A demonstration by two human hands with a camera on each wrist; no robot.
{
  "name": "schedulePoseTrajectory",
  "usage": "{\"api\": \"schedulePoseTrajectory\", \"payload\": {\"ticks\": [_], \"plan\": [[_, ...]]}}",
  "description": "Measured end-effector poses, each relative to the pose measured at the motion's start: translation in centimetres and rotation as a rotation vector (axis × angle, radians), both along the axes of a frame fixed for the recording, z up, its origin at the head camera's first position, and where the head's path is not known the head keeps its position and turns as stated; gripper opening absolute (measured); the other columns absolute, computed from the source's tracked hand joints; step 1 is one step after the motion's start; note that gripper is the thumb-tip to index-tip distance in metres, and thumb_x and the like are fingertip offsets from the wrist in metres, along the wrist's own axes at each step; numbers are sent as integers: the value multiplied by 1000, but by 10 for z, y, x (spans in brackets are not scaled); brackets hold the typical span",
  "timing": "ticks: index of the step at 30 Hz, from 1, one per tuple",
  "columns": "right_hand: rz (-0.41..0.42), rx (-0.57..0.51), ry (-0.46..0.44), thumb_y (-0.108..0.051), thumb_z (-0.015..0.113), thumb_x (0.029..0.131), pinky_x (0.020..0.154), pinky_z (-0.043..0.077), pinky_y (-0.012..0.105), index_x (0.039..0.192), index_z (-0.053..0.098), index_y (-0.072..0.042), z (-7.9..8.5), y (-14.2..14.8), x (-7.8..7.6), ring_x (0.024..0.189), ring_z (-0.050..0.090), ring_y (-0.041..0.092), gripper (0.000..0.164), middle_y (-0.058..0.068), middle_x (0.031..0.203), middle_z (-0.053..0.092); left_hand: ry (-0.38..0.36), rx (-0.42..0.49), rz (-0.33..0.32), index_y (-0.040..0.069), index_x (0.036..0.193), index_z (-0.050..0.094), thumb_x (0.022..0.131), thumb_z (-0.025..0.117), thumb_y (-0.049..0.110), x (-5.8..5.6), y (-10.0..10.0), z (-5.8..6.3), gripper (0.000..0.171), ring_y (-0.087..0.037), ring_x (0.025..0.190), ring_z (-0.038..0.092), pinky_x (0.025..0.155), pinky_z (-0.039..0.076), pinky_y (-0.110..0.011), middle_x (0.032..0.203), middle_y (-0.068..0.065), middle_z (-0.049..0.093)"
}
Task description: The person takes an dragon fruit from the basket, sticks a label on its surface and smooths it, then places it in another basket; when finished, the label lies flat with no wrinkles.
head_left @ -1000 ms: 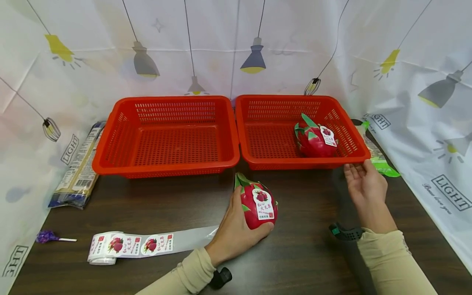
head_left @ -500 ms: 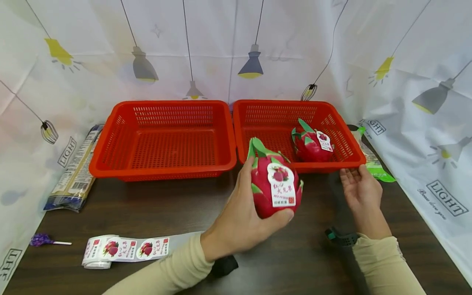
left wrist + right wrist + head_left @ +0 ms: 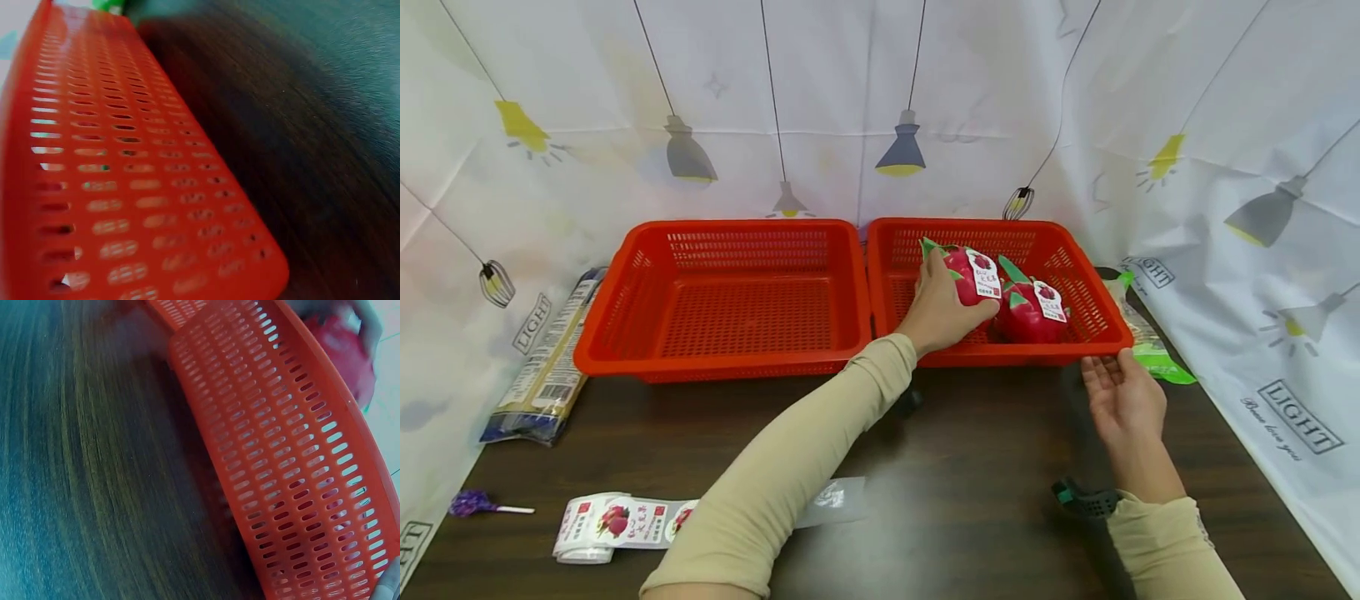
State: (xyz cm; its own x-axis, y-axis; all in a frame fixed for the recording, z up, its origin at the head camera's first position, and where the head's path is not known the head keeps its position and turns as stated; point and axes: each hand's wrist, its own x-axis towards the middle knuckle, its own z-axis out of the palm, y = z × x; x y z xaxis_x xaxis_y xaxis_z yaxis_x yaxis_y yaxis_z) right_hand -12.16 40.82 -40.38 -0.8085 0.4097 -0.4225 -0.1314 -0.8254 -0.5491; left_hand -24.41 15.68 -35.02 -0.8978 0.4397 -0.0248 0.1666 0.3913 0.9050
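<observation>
A red dragon fruit (image 3: 962,282) with green leaf tips and a white label is in my left hand (image 3: 942,307), which grips it from the left inside the right red basket (image 3: 1000,357). Right beside it, a second labelled dragon fruit (image 3: 1028,323) lies in that basket. My right hand (image 3: 1126,408) is palm up, its relaxed fingers touching the basket's front right corner under the rim. The right wrist view shows the held dragon fruit (image 3: 347,356) above the basket wall (image 3: 269,444). Only the basket's slotted side (image 3: 125,162) fills the left wrist view.
A second red basket (image 3: 722,367) stands alongside at left. A label roll (image 3: 587,529) with its strip (image 3: 842,502) lies on the table, partly behind my left forearm. A lollipop (image 3: 471,502) and a packet (image 3: 546,371) are at left; a green bag (image 3: 1161,364) is at right.
My left hand has lifted the dragon fruit from over the table and carried it forward and right into the right basket. My right hand has stayed at the basket's corner.
</observation>
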Motion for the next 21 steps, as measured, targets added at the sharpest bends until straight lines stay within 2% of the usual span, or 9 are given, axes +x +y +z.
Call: {"api": "schedulePoseTrajectory", "payload": {"ticks": [3,7,13,21], "plan": [[3,26,-26,-27,62,100,94,59,29,144,45,-24,-1,-6,2,112,55,14,47,2,121,60,-48,-36,22,10,162,-3,85,76,34,-5,6,-8,112,-37,155,20,116,42,-53,169,-12,13],[-5,67,-48,-29,62,100,93,59,28,143,43,-24,-1,-11,3,117,51,13,47,1,123,56,-70,-74,28,9,160,5,85,76,33,-6,11,-13,106,-37,149,27,114,45,-52,163,-13,22],[-17,71,-25,-27,62,100,93,59,28,143,42,-22,3,-14,1,115,52,14,47,2,124,55,-15,-157,39,7,153,17,87,76,36,-9,17,-12,93,-35,139,38,113,46,-47,150,-15,34],[-32,93,-17,-27,60,101,91,60,28,143,41,-22,5,-14,1,107,56,15,46,3,120,56,-45,-228,7,12,156,19,90,74,35,-6,19,-9,89,-31,139,32,107,52,-45,153,-13,27]]}}
